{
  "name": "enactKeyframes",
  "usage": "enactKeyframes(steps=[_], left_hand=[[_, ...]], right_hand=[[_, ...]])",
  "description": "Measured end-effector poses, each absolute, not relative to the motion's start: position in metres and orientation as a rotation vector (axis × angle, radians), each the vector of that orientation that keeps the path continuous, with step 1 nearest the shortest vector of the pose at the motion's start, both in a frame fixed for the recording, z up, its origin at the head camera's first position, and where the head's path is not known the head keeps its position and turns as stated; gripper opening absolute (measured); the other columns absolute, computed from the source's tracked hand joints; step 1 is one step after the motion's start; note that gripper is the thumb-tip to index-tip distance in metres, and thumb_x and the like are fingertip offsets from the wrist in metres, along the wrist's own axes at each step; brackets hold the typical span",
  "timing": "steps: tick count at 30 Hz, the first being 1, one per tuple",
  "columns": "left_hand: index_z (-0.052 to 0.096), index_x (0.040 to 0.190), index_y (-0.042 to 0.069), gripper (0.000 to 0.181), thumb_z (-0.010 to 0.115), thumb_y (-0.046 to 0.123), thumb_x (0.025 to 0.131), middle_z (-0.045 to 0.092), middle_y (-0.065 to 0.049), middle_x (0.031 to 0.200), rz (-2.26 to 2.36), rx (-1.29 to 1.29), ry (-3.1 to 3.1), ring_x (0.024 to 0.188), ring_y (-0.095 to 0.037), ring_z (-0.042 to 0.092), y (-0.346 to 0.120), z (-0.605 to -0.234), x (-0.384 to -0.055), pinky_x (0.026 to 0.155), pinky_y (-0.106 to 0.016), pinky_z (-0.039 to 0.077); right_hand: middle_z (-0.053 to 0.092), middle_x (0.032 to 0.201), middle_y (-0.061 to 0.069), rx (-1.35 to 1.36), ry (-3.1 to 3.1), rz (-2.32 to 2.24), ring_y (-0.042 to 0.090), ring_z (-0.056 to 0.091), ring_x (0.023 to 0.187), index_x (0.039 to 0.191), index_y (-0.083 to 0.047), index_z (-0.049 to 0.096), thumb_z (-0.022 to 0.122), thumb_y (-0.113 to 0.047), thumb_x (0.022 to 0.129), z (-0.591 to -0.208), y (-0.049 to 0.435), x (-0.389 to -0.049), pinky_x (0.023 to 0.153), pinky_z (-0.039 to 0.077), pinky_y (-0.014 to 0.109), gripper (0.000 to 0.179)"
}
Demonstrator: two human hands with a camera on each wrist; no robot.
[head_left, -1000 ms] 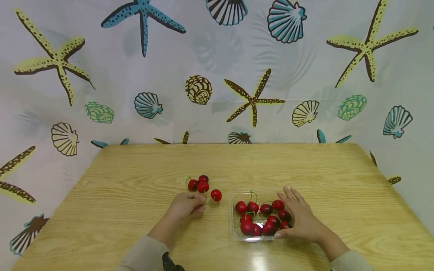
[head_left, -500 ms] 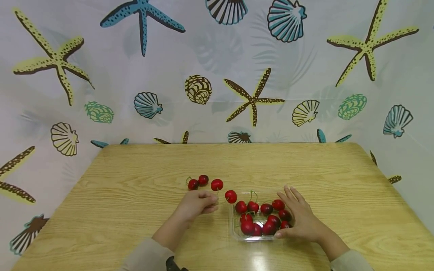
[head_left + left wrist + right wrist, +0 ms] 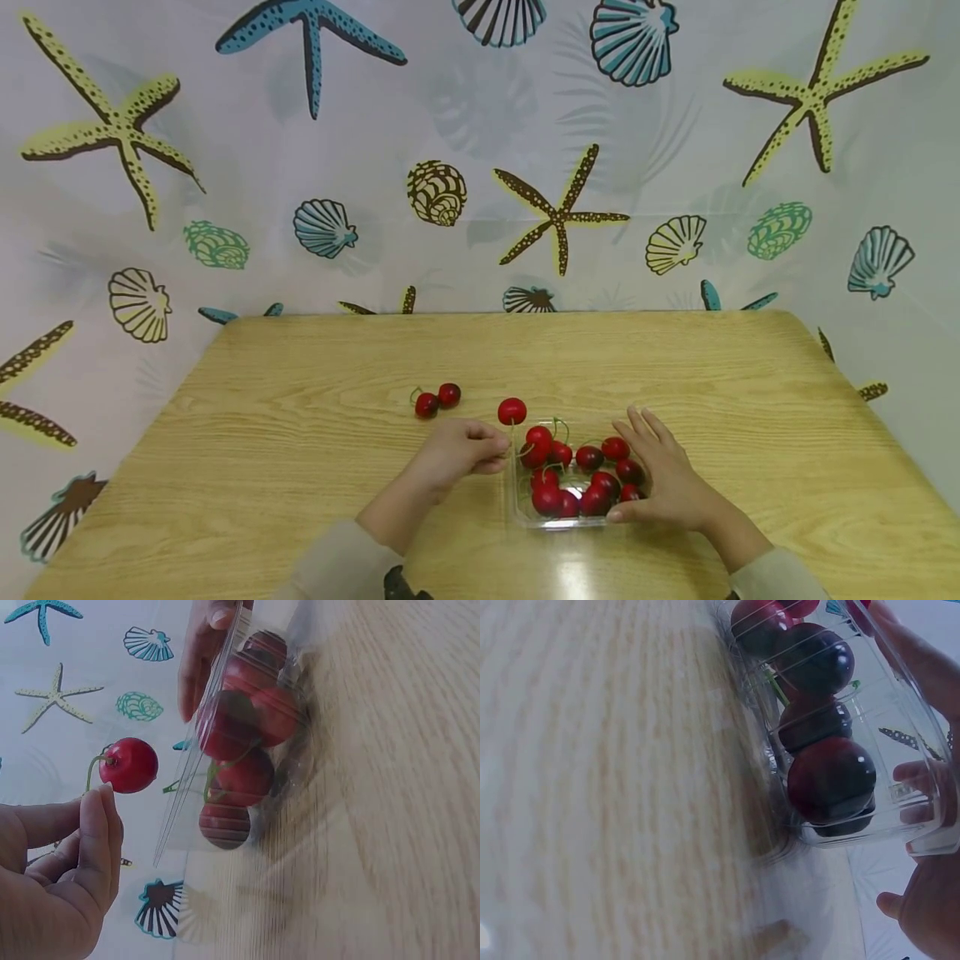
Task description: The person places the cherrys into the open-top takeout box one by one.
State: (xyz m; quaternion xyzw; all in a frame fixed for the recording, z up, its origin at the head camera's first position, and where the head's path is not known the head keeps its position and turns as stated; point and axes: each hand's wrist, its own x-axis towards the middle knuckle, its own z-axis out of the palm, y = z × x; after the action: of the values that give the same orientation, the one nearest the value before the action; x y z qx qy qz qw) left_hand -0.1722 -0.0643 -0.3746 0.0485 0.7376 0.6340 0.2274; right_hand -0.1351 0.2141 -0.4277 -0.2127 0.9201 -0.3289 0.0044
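Observation:
My left hand (image 3: 465,454) pinches green stems between thumb and fingertips, at the left rim of a clear plastic container (image 3: 517,518). One cherry (image 3: 512,411) stands above those fingertips; it also shows as a red cherry (image 3: 129,765) in the left wrist view. A second cherry (image 3: 538,437), its stem running back to the same fingers, is over the container's left end. Several cherries (image 3: 596,502) lie inside the container. My right hand (image 3: 667,483), fingers straight and spread, rests along its right end, thumb by the front corner; the container partly hides some fingers in the right wrist view.
Two more cherries (image 3: 438,400) lie on the wooden table (image 3: 300,367), left of and behind the container. A cloth printed with starfish and shells (image 3: 390,125) hangs behind the table and along its sides.
My left hand has moved right, bringing two cherries by their stems from beside the other loose ones to the container's left end. My right hand has stayed at the container.

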Motion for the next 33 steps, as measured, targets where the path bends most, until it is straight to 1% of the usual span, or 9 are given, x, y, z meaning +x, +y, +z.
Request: enactKeyframes(steps=[5,11,15,23,33], left_hand=[[0.055,0.095,-0.014,0.020,0.053,0.002,0.084,0.059,-0.013,0.082,1.693,0.172,2.020,0.065,-0.011,0.059,-0.056,-0.375,-0.173,0.065,-0.024,0.051],[0.058,0.092,-0.010,0.016,0.054,0.003,0.084,0.059,-0.008,0.080,1.633,0.193,2.012,0.064,-0.010,0.058,-0.047,-0.377,-0.176,0.065,-0.024,0.051],[0.060,0.090,-0.007,0.014,0.055,0.004,0.083,0.058,-0.007,0.079,1.555,0.225,2.026,0.063,-0.010,0.057,-0.042,-0.376,-0.180,0.064,-0.025,0.051],[0.061,0.085,-0.007,0.009,0.056,-0.001,0.081,0.058,-0.007,0.073,1.437,0.299,2.025,0.058,-0.010,0.057,-0.031,-0.376,-0.184,0.065,-0.030,0.051],[0.061,0.080,-0.007,0.007,0.056,-0.003,0.080,0.060,-0.006,0.068,1.347,0.352,2.058,0.054,-0.009,0.055,-0.021,-0.380,-0.188,0.060,-0.027,0.052]], right_hand=[[0.008,0.140,0.021,-0.665,2.887,-1.024,0.037,-0.001,0.126,0.134,-0.001,0.024,0.073,-0.049,0.057,-0.428,0.214,-0.136,0.086,0.007,0.070,0.103],[0.009,0.140,0.021,-0.670,2.888,-1.021,0.038,0.000,0.125,0.134,-0.001,0.024,0.073,-0.049,0.057,-0.427,0.213,-0.136,0.086,0.007,0.070,0.103],[0.009,0.140,0.021,-0.652,2.887,-1.024,0.037,0.000,0.126,0.134,-0.002,0.025,0.073,-0.050,0.056,-0.427,0.214,-0.136,0.087,0.007,0.069,0.103],[0.010,0.140,0.021,-0.643,2.892,-1.014,0.035,0.000,0.126,0.134,-0.002,0.025,0.073,-0.050,0.056,-0.427,0.215,-0.136,0.088,0.006,0.068,0.103],[0.010,0.139,0.022,-0.654,2.893,-1.017,0.036,0.000,0.126,0.134,-0.002,0.025,0.073,-0.049,0.056,-0.427,0.215,-0.136,0.087,0.006,0.068,0.103]])
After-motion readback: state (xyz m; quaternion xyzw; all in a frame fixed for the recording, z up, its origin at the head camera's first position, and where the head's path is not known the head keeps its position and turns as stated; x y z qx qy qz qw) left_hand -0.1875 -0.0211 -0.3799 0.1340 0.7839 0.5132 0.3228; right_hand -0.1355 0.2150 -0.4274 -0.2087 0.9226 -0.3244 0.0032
